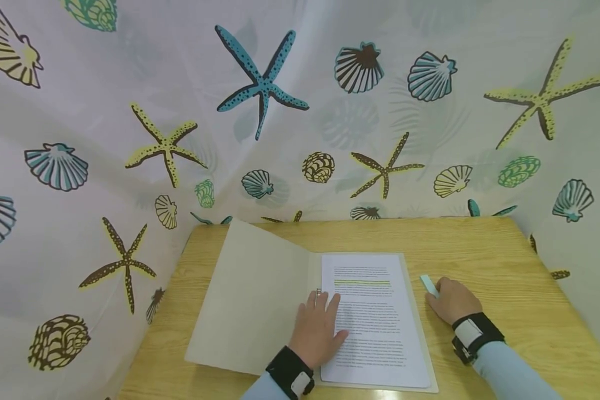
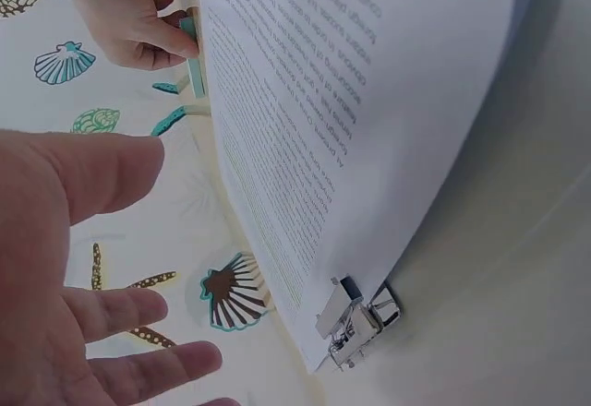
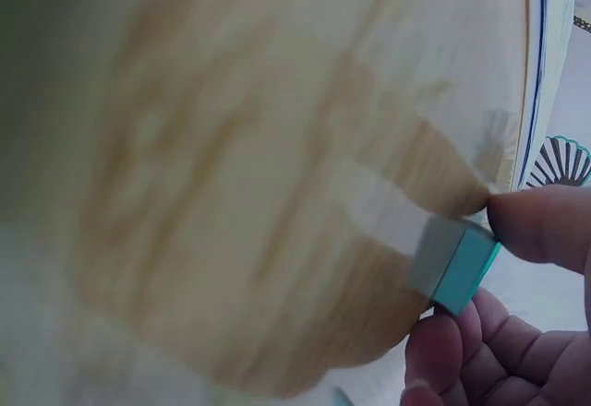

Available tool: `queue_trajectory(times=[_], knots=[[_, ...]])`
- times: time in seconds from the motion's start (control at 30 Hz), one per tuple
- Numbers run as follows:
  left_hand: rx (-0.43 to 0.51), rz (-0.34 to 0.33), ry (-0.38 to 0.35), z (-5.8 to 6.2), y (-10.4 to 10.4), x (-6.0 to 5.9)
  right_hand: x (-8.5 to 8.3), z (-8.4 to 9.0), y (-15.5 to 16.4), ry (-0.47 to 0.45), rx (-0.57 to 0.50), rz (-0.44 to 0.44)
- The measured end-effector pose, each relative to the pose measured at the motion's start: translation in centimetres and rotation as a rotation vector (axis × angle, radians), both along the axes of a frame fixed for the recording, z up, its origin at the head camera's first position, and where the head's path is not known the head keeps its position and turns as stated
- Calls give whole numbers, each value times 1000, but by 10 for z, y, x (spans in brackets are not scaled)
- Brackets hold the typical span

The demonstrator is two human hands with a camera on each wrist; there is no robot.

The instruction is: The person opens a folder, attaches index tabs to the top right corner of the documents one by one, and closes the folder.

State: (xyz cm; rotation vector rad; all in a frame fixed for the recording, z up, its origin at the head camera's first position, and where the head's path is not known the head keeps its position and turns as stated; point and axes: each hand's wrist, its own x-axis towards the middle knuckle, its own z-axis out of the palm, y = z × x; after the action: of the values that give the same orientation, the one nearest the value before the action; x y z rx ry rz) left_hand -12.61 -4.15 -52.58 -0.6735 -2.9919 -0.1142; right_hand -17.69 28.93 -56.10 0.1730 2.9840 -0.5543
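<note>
A cream folder (image 1: pixel 260 303) lies spread on the table, with printed sheets (image 1: pixel 370 333) on its right side. One line near the top of the page is marked yellow. My left hand (image 1: pixel 316 332) is over the inner edge of the sheets, fingers straight and spread, holding nothing. Just beyond its fingertips a silver metal clip (image 2: pixel 360 323) sits at the edge of the sheets. To the right of the folder, my right hand (image 1: pixel 454 300) pinches a flat mint-green bar (image 3: pixel 466 268) between thumb and fingers, low over the tabletop. Part of the bar is hidden in the hand.
The light wooden table (image 1: pixel 500 250) is glossy and extends to the right and behind the folder. A white curtain (image 1: pixel 290 183) printed with shells and starfish hangs along the back and both sides. The folder's left cover (image 1: pixel 230 311) slants up toward the back.
</note>
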Motion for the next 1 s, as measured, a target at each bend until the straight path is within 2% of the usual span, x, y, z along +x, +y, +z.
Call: queue_trajectory(times=[0.2, 0.33, 0.47, 0.67, 0.83, 1.0], knots=[[136, -115, 44, -3, -2, -6, -3, 4, 0, -6, 7, -11], [213, -155, 75, 0, -4, -7, -3, 6, -3, 11, -17, -32], [294, -151, 68, 6, -5, -9, -3, 11, -11, 55, -54, -37], [427, -145, 32, 12, -2, -13, -3, 31, -35, 162, -114, 6], [572, -164, -30, 12, 0, -15, 3, 50, -60, 243, -123, 75], [715, -120, -124, 12, 0, -14, 14, 63, -81, 345, -86, 207]])
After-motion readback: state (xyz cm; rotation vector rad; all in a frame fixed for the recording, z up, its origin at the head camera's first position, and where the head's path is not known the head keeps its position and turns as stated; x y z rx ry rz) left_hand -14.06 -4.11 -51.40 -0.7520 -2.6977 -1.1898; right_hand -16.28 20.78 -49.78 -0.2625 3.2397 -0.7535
